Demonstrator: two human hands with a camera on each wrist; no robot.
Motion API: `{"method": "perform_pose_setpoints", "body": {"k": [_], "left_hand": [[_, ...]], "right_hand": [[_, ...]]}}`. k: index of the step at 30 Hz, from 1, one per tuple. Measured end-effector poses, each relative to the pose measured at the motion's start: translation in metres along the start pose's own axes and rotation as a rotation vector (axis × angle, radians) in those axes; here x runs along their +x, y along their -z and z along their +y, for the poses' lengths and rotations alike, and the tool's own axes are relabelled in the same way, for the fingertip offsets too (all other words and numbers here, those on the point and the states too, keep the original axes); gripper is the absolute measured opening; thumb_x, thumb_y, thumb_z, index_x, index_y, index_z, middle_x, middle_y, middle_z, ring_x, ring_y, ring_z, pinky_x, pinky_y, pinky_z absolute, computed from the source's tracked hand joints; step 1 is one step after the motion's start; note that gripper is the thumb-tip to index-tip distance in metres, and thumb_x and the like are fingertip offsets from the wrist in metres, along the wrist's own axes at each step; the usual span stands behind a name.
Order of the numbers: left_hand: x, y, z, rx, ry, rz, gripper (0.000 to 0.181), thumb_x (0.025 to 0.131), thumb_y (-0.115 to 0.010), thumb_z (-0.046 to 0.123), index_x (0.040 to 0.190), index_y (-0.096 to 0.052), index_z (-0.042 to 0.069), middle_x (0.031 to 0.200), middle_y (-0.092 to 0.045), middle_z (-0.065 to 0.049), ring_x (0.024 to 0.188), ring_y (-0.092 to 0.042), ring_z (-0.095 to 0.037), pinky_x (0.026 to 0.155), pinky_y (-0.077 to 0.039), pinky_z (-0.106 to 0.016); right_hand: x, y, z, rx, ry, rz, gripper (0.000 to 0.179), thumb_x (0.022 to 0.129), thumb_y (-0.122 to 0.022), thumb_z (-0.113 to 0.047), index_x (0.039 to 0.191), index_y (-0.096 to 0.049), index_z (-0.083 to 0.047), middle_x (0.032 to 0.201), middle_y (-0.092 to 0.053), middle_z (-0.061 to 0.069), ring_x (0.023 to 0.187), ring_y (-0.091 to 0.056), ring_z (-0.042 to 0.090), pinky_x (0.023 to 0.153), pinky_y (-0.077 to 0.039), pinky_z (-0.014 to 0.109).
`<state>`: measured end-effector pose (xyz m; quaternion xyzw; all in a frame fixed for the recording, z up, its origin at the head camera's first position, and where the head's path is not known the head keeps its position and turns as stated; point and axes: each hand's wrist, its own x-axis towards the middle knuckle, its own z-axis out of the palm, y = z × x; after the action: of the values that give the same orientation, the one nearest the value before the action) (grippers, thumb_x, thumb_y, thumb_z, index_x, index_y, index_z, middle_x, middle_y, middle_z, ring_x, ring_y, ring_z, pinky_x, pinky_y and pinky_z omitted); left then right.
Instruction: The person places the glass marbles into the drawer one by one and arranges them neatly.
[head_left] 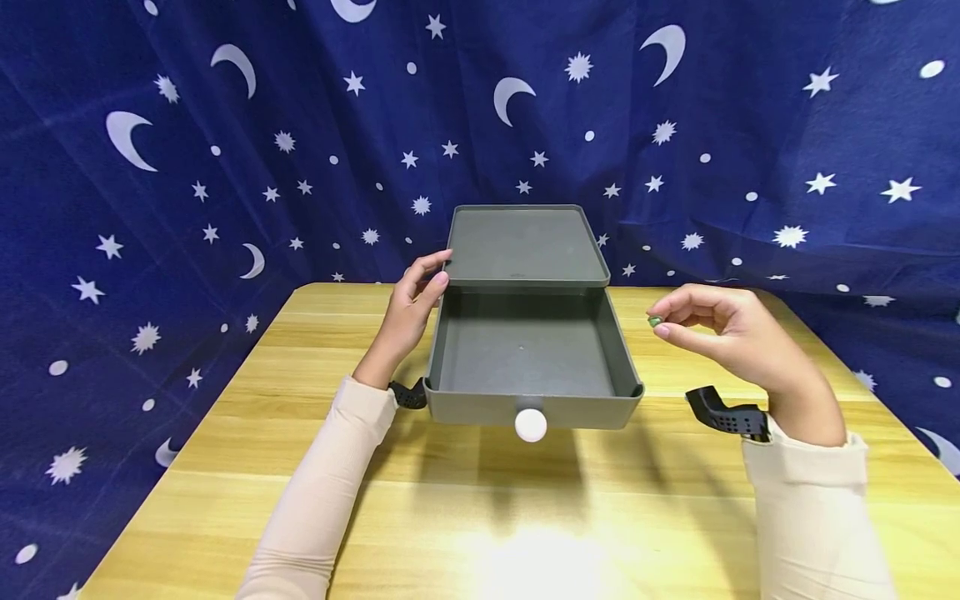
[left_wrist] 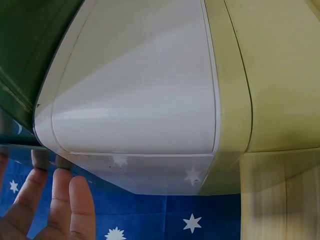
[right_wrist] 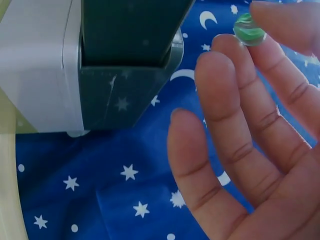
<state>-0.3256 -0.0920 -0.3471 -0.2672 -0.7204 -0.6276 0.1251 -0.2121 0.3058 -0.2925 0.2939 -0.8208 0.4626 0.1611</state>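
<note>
My right hand (head_left: 720, 329) pinches a small clear glass marble (right_wrist: 249, 30) with a green swirl between thumb and forefinger, its other fingers spread in the right wrist view. It is raised just right of a grey drawer (head_left: 525, 354), which is pulled out toward me with a round white knob (head_left: 531, 425) at its front. The drawer's floor is bare. My left hand (head_left: 408, 308) rests against the left side of the drawer cabinet (head_left: 528, 242), fingertips at its upper edge. In the left wrist view its fingers (left_wrist: 60, 200) are extended along the dark green side.
Below the grey drawer the cabinet has a white section (left_wrist: 135, 100) and a yellow one (left_wrist: 230, 100). It stands on a wooden table (head_left: 300, 400). Behind hangs a blue curtain (head_left: 300, 108) with moons and stars. Black wrist mounts (head_left: 727, 414) sit on both arms.
</note>
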Motion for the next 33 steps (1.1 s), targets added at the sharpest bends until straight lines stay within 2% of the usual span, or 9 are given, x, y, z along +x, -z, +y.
{"method": "perform_pose_setpoints", "body": {"k": [8,16,29,33], "left_hand": [[0.000,0.002,-0.001,0.004,-0.003,0.008,0.048,0.109,-0.051,0.017,0.154,-0.054,0.000,0.156,-0.052,-0.019,0.116,-0.055,-0.018,0.091,-0.047,-0.031],[0.001,0.000,0.000,0.010,0.002,0.007,0.048,0.110,-0.051,0.017,0.154,-0.053,0.000,0.154,-0.051,-0.020,0.115,-0.056,-0.018,0.091,-0.047,-0.031],[0.002,0.001,-0.003,0.013,0.004,0.022,0.049,0.108,-0.053,0.019,0.153,-0.054,0.000,0.155,-0.051,-0.019,0.114,-0.056,-0.017,0.090,-0.048,-0.031],[0.003,0.001,-0.003,0.008,0.012,0.015,0.048,0.109,-0.053,0.018,0.154,-0.054,0.001,0.154,-0.051,-0.019,0.117,-0.056,-0.020,0.092,-0.048,-0.032]], "right_hand": [[0.005,-0.012,-0.008,-0.001,0.046,-0.009,0.012,0.095,-0.079,0.004,0.106,-0.077,0.000,0.094,-0.077,0.002,0.082,-0.069,0.008,0.080,-0.051,0.014],[0.007,-0.018,-0.015,-0.029,0.067,-0.030,0.031,0.085,-0.072,0.022,0.107,-0.077,0.000,0.092,-0.076,-0.005,0.081,-0.068,0.007,0.080,-0.050,0.014],[0.021,-0.026,-0.019,-0.052,0.130,-0.087,0.028,0.085,-0.075,0.020,0.106,-0.076,0.001,0.086,-0.073,-0.003,0.077,-0.066,0.008,0.077,-0.050,0.016],[0.024,-0.028,-0.020,-0.073,0.127,-0.101,0.029,0.084,-0.076,0.019,0.106,-0.077,0.000,0.082,-0.072,-0.003,0.075,-0.065,0.008,0.075,-0.049,0.017]]}}
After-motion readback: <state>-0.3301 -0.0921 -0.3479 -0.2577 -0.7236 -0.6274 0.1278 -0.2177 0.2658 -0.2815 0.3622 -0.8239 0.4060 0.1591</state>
